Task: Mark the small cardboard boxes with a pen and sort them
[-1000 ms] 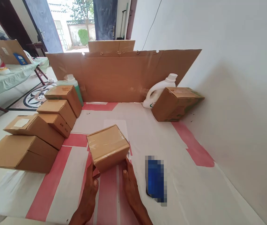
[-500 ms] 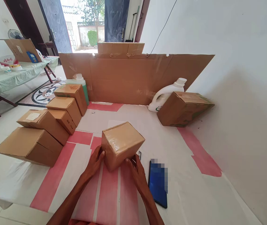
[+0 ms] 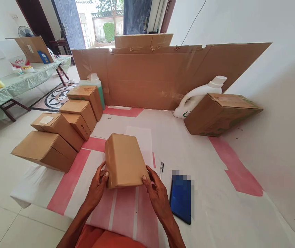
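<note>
A small brown cardboard box (image 3: pixel 126 158) is held between my two hands over the near middle of the table, one broad plain face turned up toward me. My left hand (image 3: pixel 98 184) grips its left side near the lower corner, thumb in front. On the opposite side, my right hand (image 3: pixel 157 189) holds the lower right corner with the thumb on the face. The fingertips behind the box are partly hidden. A pen (image 3: pixel 161 168) lies just right of the box, and a dark blue tablet-like device (image 3: pixel 180 199), partly blurred out, lies beside my right forearm.
Several cardboard boxes (image 3: pixel 43 148) line the table's left side, with a green-liquid jug (image 3: pixel 100 91) behind them. A large cardboard panel (image 3: pixel 142 77) stands across the back. At the right are a white bottle (image 3: pixel 199 96) and a bigger carton (image 3: pixel 222 115) by the wall.
The box has been turned in my hands, so a different face now points up. Both hands have shifted their hold with it. The camera view has moved slightly.
</note>
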`<action>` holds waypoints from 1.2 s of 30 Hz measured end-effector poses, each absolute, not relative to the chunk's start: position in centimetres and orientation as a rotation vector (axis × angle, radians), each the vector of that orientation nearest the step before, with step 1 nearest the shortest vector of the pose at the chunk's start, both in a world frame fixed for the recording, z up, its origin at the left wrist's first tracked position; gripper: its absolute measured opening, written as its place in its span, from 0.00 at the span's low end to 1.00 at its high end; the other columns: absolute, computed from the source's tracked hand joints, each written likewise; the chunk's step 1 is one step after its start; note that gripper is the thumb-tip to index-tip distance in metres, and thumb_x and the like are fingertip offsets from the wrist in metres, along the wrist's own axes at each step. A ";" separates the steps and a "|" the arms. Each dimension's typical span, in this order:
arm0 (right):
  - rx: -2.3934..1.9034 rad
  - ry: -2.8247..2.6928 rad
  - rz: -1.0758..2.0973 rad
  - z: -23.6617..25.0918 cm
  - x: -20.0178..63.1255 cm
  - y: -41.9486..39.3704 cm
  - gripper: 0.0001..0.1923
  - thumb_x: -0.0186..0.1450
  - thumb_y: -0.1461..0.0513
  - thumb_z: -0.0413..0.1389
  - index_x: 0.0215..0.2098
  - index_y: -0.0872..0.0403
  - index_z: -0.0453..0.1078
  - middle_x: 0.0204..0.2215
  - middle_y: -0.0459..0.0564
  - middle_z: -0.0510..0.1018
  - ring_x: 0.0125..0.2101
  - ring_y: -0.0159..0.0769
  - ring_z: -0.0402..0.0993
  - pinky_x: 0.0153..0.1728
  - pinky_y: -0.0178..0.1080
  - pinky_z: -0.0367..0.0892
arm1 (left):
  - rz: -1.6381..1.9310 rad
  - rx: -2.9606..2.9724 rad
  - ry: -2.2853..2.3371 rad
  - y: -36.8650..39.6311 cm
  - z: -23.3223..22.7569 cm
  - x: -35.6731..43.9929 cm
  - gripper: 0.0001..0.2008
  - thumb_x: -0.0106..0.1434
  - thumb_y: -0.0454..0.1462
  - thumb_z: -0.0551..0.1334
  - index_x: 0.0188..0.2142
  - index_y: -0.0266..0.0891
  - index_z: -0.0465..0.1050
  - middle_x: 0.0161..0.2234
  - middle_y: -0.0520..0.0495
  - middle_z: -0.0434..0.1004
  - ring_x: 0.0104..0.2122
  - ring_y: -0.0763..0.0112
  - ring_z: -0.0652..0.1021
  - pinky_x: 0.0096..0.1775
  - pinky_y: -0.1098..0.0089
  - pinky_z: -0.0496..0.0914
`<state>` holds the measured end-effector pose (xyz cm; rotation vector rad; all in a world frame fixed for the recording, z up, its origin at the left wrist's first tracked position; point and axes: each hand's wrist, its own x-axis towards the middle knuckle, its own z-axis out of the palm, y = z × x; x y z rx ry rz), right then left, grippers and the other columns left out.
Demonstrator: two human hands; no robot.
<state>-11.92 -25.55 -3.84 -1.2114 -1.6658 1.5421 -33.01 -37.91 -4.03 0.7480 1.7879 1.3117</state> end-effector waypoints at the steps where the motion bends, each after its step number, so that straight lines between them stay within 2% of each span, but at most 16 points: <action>1: -1.207 -1.691 1.541 -3.8 -12.0 -25.8 0.37 0.72 0.39 0.52 0.70 0.49 0.64 0.67 0.58 0.71 0.54 0.50 0.77 0.50 0.47 0.74 | 1.298 0.726 1.824 -38.0 -4.6 -33.4 0.45 0.70 0.64 0.53 0.75 0.40 0.49 0.55 0.36 0.79 0.55 0.53 0.79 0.58 0.55 0.70; 4: -1.143 -1.720 1.604 -4.3 -12.2 -26.2 0.37 0.73 0.40 0.50 0.72 0.48 0.61 0.70 0.57 0.67 0.61 0.50 0.72 0.54 0.47 0.73 | 1.246 0.750 1.922 -38.4 -5.9 -34.0 0.48 0.69 0.66 0.51 0.76 0.39 0.48 0.52 0.36 0.80 0.53 0.52 0.80 0.59 0.52 0.69; 6: -1.091 -1.716 1.665 -4.9 -12.3 -26.4 0.39 0.71 0.40 0.54 0.74 0.47 0.58 0.71 0.56 0.65 0.65 0.49 0.69 0.59 0.48 0.70 | 1.232 0.771 1.951 -38.7 -6.5 -34.2 0.47 0.69 0.66 0.50 0.75 0.40 0.50 0.53 0.36 0.80 0.53 0.51 0.80 0.61 0.49 0.68; 8: -1.046 -1.730 1.722 -5.2 -12.4 -26.6 0.43 0.68 0.41 0.59 0.74 0.48 0.57 0.70 0.57 0.67 0.64 0.50 0.70 0.62 0.50 0.68 | 1.245 0.761 1.927 -38.9 -6.3 -34.1 0.47 0.68 0.66 0.51 0.75 0.40 0.52 0.58 0.34 0.78 0.57 0.50 0.78 0.62 0.49 0.68; 10: -1.036 -1.748 1.750 -4.9 -12.5 -26.8 0.42 0.67 0.42 0.60 0.72 0.51 0.60 0.64 0.59 0.74 0.59 0.50 0.75 0.60 0.50 0.70 | 1.270 0.744 1.900 -39.0 -5.1 -34.0 0.44 0.69 0.65 0.53 0.74 0.41 0.56 0.63 0.34 0.74 0.63 0.50 0.74 0.63 0.51 0.68; 12: -1.091 -1.753 1.710 -3.7 -12.4 -26.8 0.42 0.68 0.42 0.59 0.73 0.52 0.59 0.58 0.59 0.79 0.51 0.49 0.80 0.53 0.49 0.74 | 1.295 0.775 1.917 -39.0 -3.2 -33.9 0.40 0.71 0.63 0.53 0.71 0.42 0.62 0.66 0.36 0.72 0.66 0.51 0.71 0.64 0.53 0.68; 14: -1.155 -1.741 1.611 -1.9 -12.4 -26.6 0.45 0.68 0.42 0.59 0.76 0.50 0.53 0.57 0.58 0.80 0.45 0.47 0.81 0.47 0.48 0.77 | 1.335 0.882 1.961 -38.7 -1.0 -34.0 0.35 0.73 0.61 0.51 0.68 0.43 0.68 0.64 0.39 0.74 0.66 0.53 0.71 0.65 0.54 0.67; 17: -1.160 -1.716 1.508 0.5 -12.1 -26.1 0.48 0.69 0.41 0.58 0.78 0.48 0.46 0.58 0.57 0.78 0.46 0.46 0.80 0.43 0.45 0.78 | 1.398 1.124 1.997 -38.0 1.6 -34.1 0.32 0.75 0.58 0.49 0.64 0.43 0.74 0.60 0.39 0.78 0.63 0.53 0.74 0.64 0.54 0.67; 20: -1.117 -1.664 1.483 1.4 -11.7 -25.8 0.43 0.68 0.40 0.58 0.73 0.51 0.57 0.51 0.57 0.80 0.44 0.45 0.79 0.36 0.40 0.77 | 1.451 1.304 1.994 -37.3 2.7 -33.9 0.34 0.76 0.59 0.45 0.62 0.43 0.76 0.54 0.38 0.80 0.57 0.54 0.76 0.58 0.55 0.71; 23: -1.093 -1.557 1.500 1.3 -11.4 -25.9 0.33 0.69 0.39 0.56 0.62 0.52 0.68 0.37 0.51 0.80 0.33 0.39 0.76 0.28 0.36 0.73 | 1.478 1.400 1.982 -36.9 2.9 -33.4 0.36 0.76 0.59 0.41 0.64 0.42 0.73 0.46 0.40 0.78 0.45 0.57 0.76 0.48 0.58 0.73; 25: -1.100 -1.490 1.552 1.1 -11.4 -26.0 0.30 0.71 0.38 0.53 0.56 0.52 0.70 0.29 0.46 0.75 0.26 0.36 0.71 0.25 0.35 0.70 | 1.475 1.442 2.003 -36.4 2.9 -33.0 0.32 0.77 0.57 0.44 0.65 0.42 0.72 0.41 0.43 0.75 0.40 0.60 0.74 0.44 0.60 0.71; 29: -1.157 -1.519 1.540 1.4 -11.3 -25.6 0.31 0.72 0.37 0.48 0.48 0.53 0.72 0.24 0.44 0.70 0.23 0.36 0.67 0.26 0.38 0.68 | 1.429 1.487 2.135 -35.2 3.0 -32.6 0.22 0.77 0.49 0.55 0.61 0.42 0.73 0.36 0.47 0.71 0.37 0.63 0.72 0.42 0.63 0.70; 31: -1.207 -1.598 1.407 1.6 -10.9 -25.1 0.31 0.72 0.36 0.47 0.50 0.52 0.73 0.28 0.47 0.73 0.28 0.40 0.71 0.31 0.41 0.71 | 1.402 1.480 2.189 -34.7 2.9 -32.5 0.20 0.76 0.47 0.57 0.60 0.42 0.74 0.36 0.48 0.71 0.37 0.63 0.72 0.42 0.64 0.70; 33: -1.184 -1.677 1.288 1.6 -10.6 -24.7 0.34 0.70 0.35 0.49 0.58 0.50 0.70 0.41 0.54 0.78 0.40 0.46 0.76 0.40 0.45 0.74 | 1.396 1.437 2.227 -34.2 2.6 -32.6 0.19 0.76 0.47 0.57 0.58 0.43 0.75 0.39 0.46 0.72 0.40 0.61 0.74 0.43 0.63 0.71; 34: -1.141 -1.710 1.267 1.4 -10.5 -24.6 0.38 0.68 0.34 0.52 0.64 0.49 0.66 0.50 0.57 0.77 0.49 0.50 0.75 0.47 0.48 0.74 | 1.404 1.401 2.243 -34.0 2.4 -32.6 0.19 0.75 0.49 0.58 0.57 0.43 0.75 0.42 0.44 0.73 0.43 0.60 0.75 0.44 0.63 0.72; 36: -1.042 -1.754 1.318 1.1 -10.9 -24.6 0.51 0.62 0.33 0.59 0.73 0.46 0.53 0.66 0.60 0.66 0.64 0.55 0.66 0.60 0.53 0.69 | 1.458 1.325 2.232 -33.5 1.9 -32.9 0.20 0.74 0.51 0.58 0.55 0.43 0.75 0.49 0.41 0.73 0.50 0.57 0.75 0.48 0.61 0.72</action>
